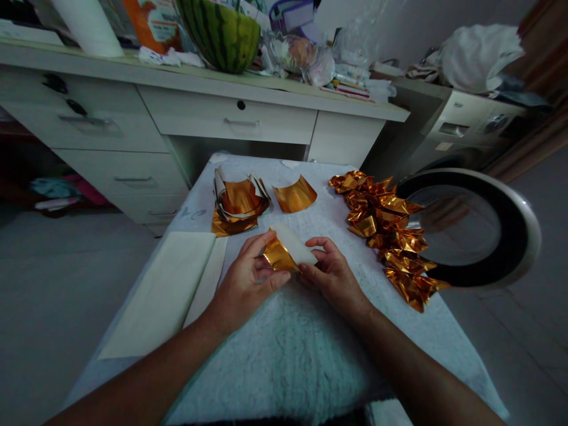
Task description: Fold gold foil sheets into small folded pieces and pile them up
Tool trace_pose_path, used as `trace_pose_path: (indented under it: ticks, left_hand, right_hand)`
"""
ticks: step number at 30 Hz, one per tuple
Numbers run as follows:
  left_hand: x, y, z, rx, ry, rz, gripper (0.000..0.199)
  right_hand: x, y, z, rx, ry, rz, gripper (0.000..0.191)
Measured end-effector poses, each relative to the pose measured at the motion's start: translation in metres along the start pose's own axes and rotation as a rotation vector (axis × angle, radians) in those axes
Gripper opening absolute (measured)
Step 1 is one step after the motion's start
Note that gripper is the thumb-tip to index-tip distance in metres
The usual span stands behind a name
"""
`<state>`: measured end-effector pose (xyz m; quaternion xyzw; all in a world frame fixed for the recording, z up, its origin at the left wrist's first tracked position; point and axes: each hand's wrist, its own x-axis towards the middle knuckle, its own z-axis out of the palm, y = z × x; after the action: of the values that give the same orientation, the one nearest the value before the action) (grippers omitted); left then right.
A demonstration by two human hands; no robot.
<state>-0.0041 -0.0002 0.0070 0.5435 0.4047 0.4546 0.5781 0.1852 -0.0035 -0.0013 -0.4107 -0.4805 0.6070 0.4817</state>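
Between my two hands is a sheet of gold foil paper with a white paper against it. My left hand pinches the foil's left side between thumb and fingers. At the right corner, my right hand grips the white paper and the foil's lower tip. Behind my hands lie a stack of curled gold sheets and a single curved gold sheet. Folded gold foil pieces form a long pile to the right. White paper sheets lie flat at the left.
A light cloth covers the table. Beyond it stands a white counter with drawers, bearing a cut watermelon, a paper roll and plastic bags. At the right, the round door of a washing machine hangs open beside the table.
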Motion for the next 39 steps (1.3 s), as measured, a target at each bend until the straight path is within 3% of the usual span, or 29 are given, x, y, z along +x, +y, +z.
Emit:
trace_pose_path:
  ticks: [3,8,10,13,15,17,20,23,30,39]
  left_hand:
    - [0.001,0.004,0.002,-0.058,0.006,-0.018,0.075]
    - [0.005,0.007,-0.002,-0.071,0.079,-0.053,0.053]
    - [0.006,0.006,-0.003,-0.066,0.096,-0.039,0.043]
    - [0.007,0.006,-0.002,-0.067,0.101,-0.026,0.034]
    - [0.007,0.006,-0.002,-0.067,0.074,-0.047,0.033]
    - [0.007,0.006,-0.002,-0.075,0.02,-0.077,0.033]
    - [0.007,0.003,-0.004,-0.069,-0.054,-0.102,0.035]
    - [0.009,-0.003,-0.007,0.041,-0.086,-0.081,0.037]
    - [0.011,-0.008,-0.01,0.562,-0.073,0.198,0.036]
    - [0.01,-0.015,-0.01,0.921,-0.147,0.316,0.036]
  right_hand:
    - [-0.001,-0.001,0.002,-0.018,-0.019,0.011,0.042]
    - [-0.008,-0.004,0.004,-0.116,-0.096,-0.014,0.036]
    - [-0.01,-0.004,0.002,-0.283,-0.063,-0.117,0.035]
    - [-0.01,-0.002,-0.001,-0.66,-0.022,-0.38,0.058]
    - [-0.009,0.0,-0.003,-0.835,-0.019,-0.543,0.069]
    - [-0.008,0.003,-0.004,-0.926,0.004,-0.623,0.069]
    - [-0.01,0.004,-0.006,-1.034,0.019,-0.652,0.055]
    - [-0.012,0.004,-0.008,-1.101,-0.05,-0.703,0.045]
    - [-0.009,0.001,-0.007,-1.15,-0.294,-0.702,0.02]
    - [-0.008,0.0,-0.003,-0.996,-0.393,-0.589,0.019]
